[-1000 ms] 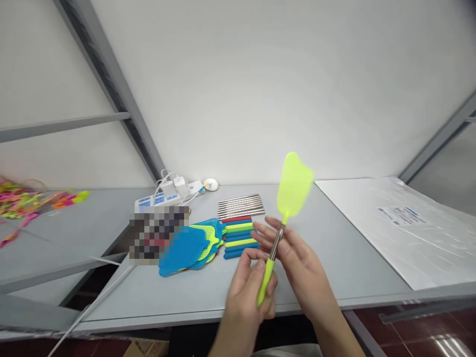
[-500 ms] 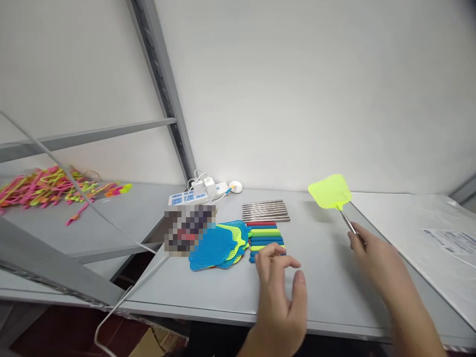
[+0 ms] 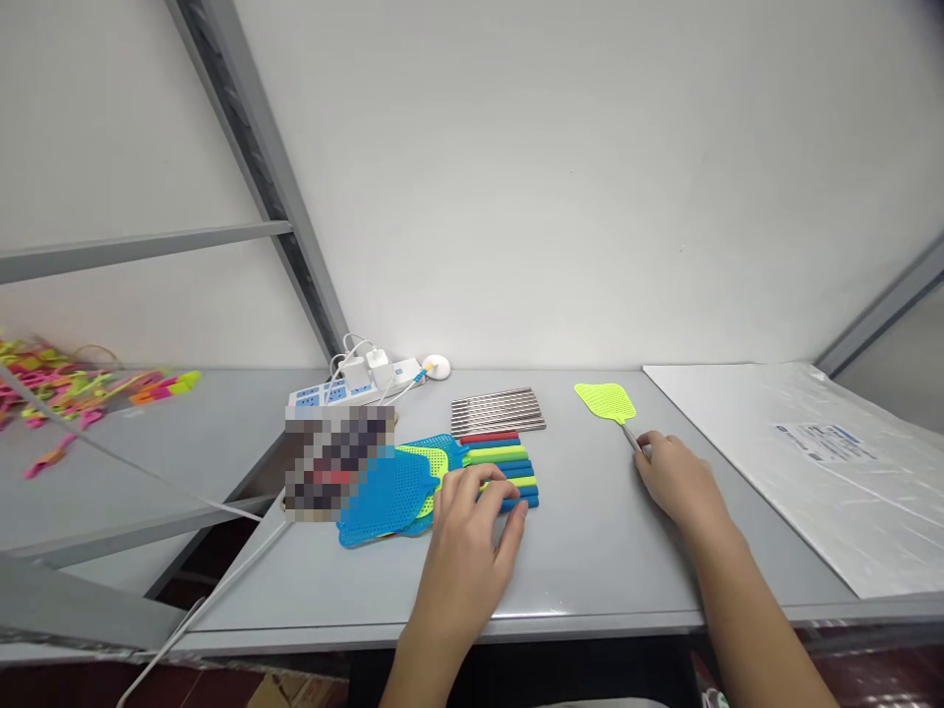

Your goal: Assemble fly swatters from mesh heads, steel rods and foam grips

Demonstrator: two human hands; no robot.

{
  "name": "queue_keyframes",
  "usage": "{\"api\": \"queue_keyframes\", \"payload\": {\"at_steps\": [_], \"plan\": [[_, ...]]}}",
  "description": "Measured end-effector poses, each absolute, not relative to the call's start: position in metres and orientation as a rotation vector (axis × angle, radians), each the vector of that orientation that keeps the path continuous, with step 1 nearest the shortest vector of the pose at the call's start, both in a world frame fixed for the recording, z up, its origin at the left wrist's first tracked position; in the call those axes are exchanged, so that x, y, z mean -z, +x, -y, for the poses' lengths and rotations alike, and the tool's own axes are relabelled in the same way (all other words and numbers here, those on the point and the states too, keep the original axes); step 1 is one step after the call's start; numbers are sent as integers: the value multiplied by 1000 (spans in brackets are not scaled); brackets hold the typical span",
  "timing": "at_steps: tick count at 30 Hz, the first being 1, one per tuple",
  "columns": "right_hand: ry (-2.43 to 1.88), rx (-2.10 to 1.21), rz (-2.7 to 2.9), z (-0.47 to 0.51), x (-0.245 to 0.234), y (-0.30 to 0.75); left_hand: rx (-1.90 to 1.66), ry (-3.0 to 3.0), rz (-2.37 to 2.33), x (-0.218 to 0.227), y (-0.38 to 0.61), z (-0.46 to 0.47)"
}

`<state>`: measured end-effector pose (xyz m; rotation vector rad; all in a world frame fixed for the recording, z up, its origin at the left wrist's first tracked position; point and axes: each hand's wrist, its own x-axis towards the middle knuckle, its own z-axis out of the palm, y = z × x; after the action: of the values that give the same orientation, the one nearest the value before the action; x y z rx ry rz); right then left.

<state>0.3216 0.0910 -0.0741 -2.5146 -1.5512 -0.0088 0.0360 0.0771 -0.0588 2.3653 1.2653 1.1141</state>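
My right hand (image 3: 678, 482) is closed around the metal shaft of a yellow-green fly swatter (image 3: 609, 401). Its perforated head points away from me, low over or on the grey table; I cannot tell which. My left hand (image 3: 472, 526) has bent fingers and thumb apart, with nothing visible in it. It hovers over or just touches the near end of a row of coloured handle tubes (image 3: 501, 455) in red, blue and green. Left of them lies a stack of blue and yellow-green swatter heads (image 3: 390, 495). Behind the tubes several metal rods (image 3: 498, 409) lie side by side.
A white power strip (image 3: 354, 389) with plugs and cables stands at the back left, beside a round white device (image 3: 437, 367). A blurred-out item (image 3: 335, 467) lies in front. White wrapped sheet material (image 3: 774, 442) covers the right side. Pink and yellow pieces (image 3: 81, 393) lie far left.
My right hand has lowered the fly swatter towards the table. My left hand has moved forward to the coloured tubes. The view has shifted to the right.
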Motion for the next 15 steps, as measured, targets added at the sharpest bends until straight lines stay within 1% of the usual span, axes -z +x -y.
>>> {"api": "queue_keyframes", "payload": {"at_steps": [3, 6, 10, 15], "plan": [[-2519, 134, 1605, -96, 52, 310, -1041, 2475, -1329, 59, 31, -78], [-2377, 225, 1819, -122, 23, 283, -1015, 2546, -1299, 59, 27, -78], [-2028, 99, 2279, -188, 4, 229, -1002, 2565, -1317, 62, 28, -77], [-1829, -37, 2593, -266, 15, 187, -1040, 2545, -1388, 78, 40, -73]]}}
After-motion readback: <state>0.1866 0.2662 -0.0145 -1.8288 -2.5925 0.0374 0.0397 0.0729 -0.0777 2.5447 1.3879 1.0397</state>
